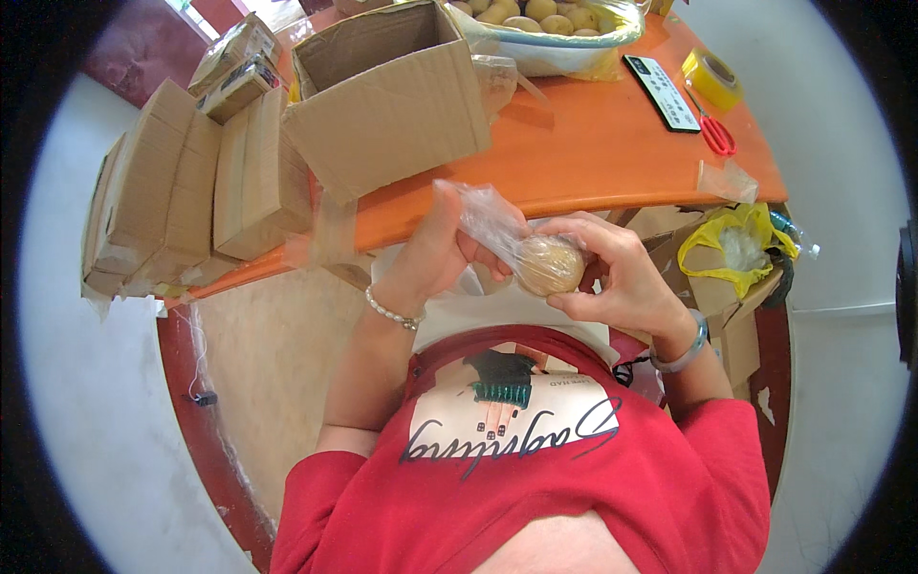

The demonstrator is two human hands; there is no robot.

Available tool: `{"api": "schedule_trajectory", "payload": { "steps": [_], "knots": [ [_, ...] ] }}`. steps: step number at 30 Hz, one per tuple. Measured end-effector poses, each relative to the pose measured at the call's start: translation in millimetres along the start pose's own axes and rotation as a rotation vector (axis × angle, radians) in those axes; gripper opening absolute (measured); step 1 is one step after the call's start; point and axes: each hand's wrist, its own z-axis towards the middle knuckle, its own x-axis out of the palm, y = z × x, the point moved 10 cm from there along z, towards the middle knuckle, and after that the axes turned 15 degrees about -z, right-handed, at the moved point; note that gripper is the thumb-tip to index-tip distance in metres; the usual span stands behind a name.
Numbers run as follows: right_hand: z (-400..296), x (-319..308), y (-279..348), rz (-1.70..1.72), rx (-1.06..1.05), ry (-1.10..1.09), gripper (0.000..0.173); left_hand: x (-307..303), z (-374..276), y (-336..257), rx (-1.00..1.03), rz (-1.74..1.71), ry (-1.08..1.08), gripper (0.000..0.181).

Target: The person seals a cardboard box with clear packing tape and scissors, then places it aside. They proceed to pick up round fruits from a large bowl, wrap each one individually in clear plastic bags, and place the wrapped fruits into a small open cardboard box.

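Observation:
A pale brown potato (551,267) sits inside a clear plastic bag (485,209), held above my lap in front of the table's near edge. My right hand (618,271) grips the potato through the film, thumb below and fingers along its upper right side. The loose upper part of the bag is gathered in my left hand (439,244), with the film running over the thumb and fingers. The film lies close around the potato and is bunched beside it. Part of the potato's right side is hidden by my right fingers.
An open cardboard box (391,115) stands on the orange table (588,143), left of a plastic-lined basin (566,54) of potatoes. Closed cartons (161,186) crowd the left. Rightward lie red-handled scissors (717,135), yellow tape (712,77) and a yellow bag (739,247) below.

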Motion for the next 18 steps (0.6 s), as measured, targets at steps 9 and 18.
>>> {"api": "schedule_trajectory", "payload": {
  "steps": [9, 18],
  "knots": [
    [0, -2, 14, -0.142, -0.175, -0.062, 0.051, 5, 3, -10, -0.129, 0.416, -0.029, 0.024],
    [3, -4, -2, 0.074, -0.035, -0.012, 0.05, 36, -6, -36, 0.088, 0.851, -0.129, 0.014]
  ]
}}
